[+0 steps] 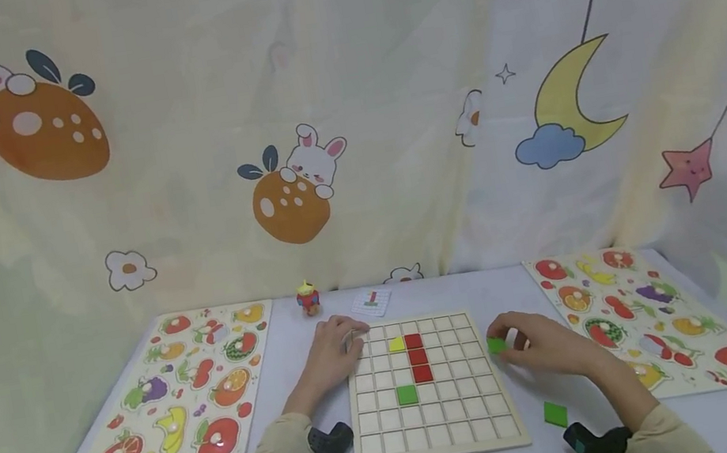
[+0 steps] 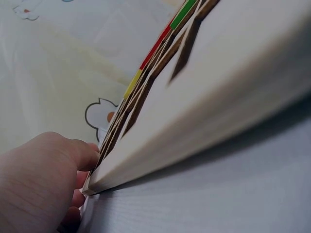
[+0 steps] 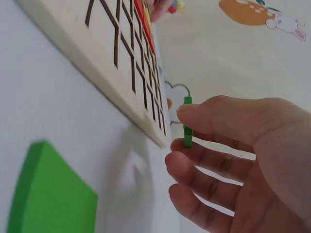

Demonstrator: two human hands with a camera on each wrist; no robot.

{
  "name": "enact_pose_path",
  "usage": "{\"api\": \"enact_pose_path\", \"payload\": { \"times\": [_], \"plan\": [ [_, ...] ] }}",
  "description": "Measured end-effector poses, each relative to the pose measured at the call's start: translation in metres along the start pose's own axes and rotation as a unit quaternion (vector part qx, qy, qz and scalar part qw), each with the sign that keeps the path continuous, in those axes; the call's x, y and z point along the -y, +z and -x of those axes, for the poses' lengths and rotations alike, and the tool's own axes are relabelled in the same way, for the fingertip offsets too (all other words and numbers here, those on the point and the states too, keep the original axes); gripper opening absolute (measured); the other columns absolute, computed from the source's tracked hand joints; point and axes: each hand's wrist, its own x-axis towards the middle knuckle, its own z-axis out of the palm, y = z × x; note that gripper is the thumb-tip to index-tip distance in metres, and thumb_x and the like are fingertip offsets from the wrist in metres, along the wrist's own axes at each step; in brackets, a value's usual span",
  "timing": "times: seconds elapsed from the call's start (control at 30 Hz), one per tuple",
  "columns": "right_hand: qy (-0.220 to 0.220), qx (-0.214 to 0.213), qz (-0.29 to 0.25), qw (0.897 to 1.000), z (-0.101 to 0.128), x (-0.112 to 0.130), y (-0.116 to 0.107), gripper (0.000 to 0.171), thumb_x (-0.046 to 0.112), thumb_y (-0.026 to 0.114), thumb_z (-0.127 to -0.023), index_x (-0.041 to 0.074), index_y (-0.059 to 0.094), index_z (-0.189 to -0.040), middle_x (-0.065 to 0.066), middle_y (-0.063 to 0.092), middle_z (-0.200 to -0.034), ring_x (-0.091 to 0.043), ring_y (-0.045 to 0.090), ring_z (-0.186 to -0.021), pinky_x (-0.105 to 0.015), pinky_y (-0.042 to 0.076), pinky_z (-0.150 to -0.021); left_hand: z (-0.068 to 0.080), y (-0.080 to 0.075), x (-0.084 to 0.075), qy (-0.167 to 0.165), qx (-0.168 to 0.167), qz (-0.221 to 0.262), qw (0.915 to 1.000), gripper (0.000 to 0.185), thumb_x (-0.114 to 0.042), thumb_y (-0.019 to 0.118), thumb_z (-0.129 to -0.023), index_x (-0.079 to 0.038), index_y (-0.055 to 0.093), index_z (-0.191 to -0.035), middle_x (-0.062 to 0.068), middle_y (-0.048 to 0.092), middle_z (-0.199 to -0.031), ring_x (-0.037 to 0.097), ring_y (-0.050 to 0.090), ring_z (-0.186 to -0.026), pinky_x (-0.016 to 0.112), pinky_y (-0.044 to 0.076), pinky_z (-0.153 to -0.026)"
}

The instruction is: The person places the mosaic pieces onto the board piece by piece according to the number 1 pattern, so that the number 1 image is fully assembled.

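Note:
A wooden grid board (image 1: pixel 380 445) lies in the middle of the table. It bears a yellow piece (image 1: pixel 396 344), a column of red tiles (image 1: pixel 422 373) and a green tile (image 1: pixel 407 395). My left hand (image 1: pixel 331 356) holds the board's far left corner, thumb over the rim and fingers around the outer side, as the left wrist view shows. Right of the board, my right hand (image 1: pixel 541 341) pinches a green square tile (image 3: pixel 188 131) between thumb and fingers, on edge in the right wrist view. Another green square tile (image 1: pixel 555 414) lies on the table nearer me.
Fruit puzzle boards stand flat on both sides, one at left (image 1: pixel 176 402) and one at right (image 1: pixel 647 323). Behind the grid board are a small toy figure (image 1: pixel 308 300) and a pattern card (image 1: pixel 371 303). A printed cloth (image 1: pixel 391 134) hangs along the table's back.

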Motion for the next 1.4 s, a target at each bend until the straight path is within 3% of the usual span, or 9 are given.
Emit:
{"api": "enact_pose_path", "payload": {
  "times": [0.67, 1.0, 1.4],
  "plan": [
    [-0.015, 0.000, -0.061, 0.998, -0.011, 0.019, 0.025, 0.032, 0.025, 0.069, -0.085, 0.012, 0.061, -0.114, 0.001, 0.063, -0.103, -0.010, 0.053, -0.074, -0.022, 0.044, -0.061, 0.001, 0.001, 0.001, -0.023, 0.011, 0.002, 0.9997, 0.018, -0.017, 0.060, -0.089, -0.022, 0.068, -0.105, 0.002, 0.059, -0.115, 0.022, 0.048, -0.107, 0.042, 0.040, -0.091],
    [-0.023, 0.012, -0.110, 0.994, -0.016, 0.030, 0.036, 0.032, 0.029, 0.069, -0.085, 0.014, 0.062, -0.113, 0.000, 0.063, -0.105, -0.010, 0.054, -0.072, -0.022, 0.044, -0.061, 0.000, -0.001, -0.002, -0.016, 0.009, 0.002, 0.9998, 0.019, -0.016, 0.060, -0.089, -0.021, 0.068, -0.105, 0.003, 0.060, -0.114, 0.024, 0.048, -0.107, 0.043, 0.040, -0.091],
    [-0.042, 0.013, -0.117, 0.992, -0.017, 0.041, 0.050, 0.031, 0.026, 0.070, -0.084, 0.013, 0.063, -0.111, -0.001, 0.062, -0.106, -0.010, 0.052, -0.076, -0.021, 0.045, -0.064, -0.002, 0.001, -0.001, -0.011, 0.003, -0.010, 0.9999, 0.018, -0.015, 0.061, -0.088, -0.021, 0.068, -0.104, 0.004, 0.060, -0.114, 0.024, 0.049, -0.104, 0.043, 0.041, -0.089]
  ]
}}
